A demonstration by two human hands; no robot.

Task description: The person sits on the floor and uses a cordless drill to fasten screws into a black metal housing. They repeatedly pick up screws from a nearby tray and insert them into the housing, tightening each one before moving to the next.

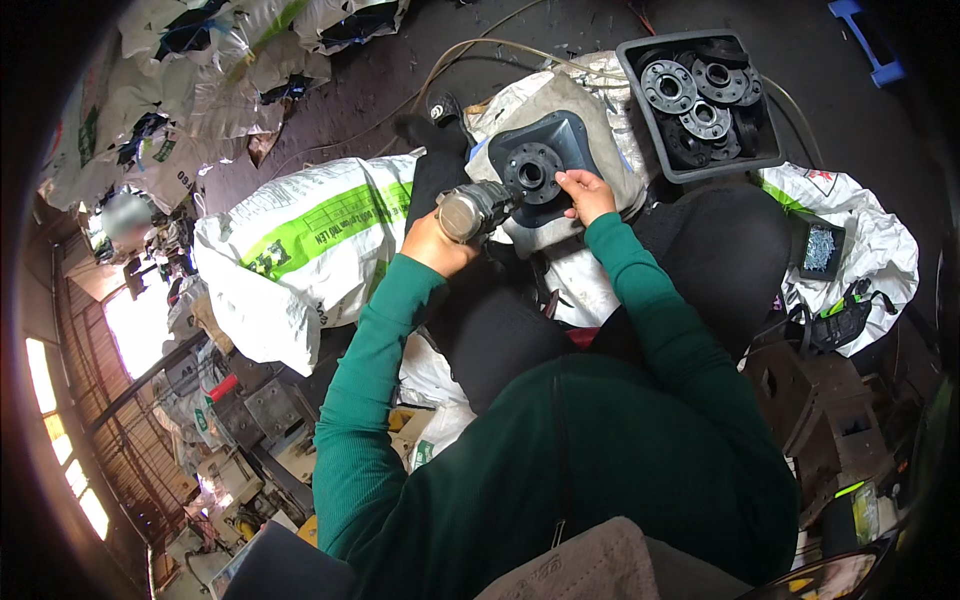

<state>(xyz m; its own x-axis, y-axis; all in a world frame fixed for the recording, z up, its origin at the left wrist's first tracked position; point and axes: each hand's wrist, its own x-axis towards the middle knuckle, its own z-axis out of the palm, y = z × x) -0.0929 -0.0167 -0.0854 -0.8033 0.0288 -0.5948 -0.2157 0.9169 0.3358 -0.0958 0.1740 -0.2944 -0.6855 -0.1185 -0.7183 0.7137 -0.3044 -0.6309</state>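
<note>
My left hand point(437, 246) is wrapped round a dark power driver point(474, 212) with a round, greyish rear end. The driver's front points right, toward a round grey flange point(532, 173) with a central bore and a ring of holes. This flange sits in a dark square tray-like holder point(572, 138), between my knees. At the flange's right edge, my right hand point(588, 195) has its thumb and forefinger pinched together. Whatever lies between those fingertips is too small to make out.
A grey crate point(690, 172) holding several flanges stands at the far right. Nearer, a small black box point(822, 250) of screws lies on a white sack point(885, 225). Another white-and-green sack point(300, 235) is at my left. A thin hose point(445, 58) crosses the floor beyond.
</note>
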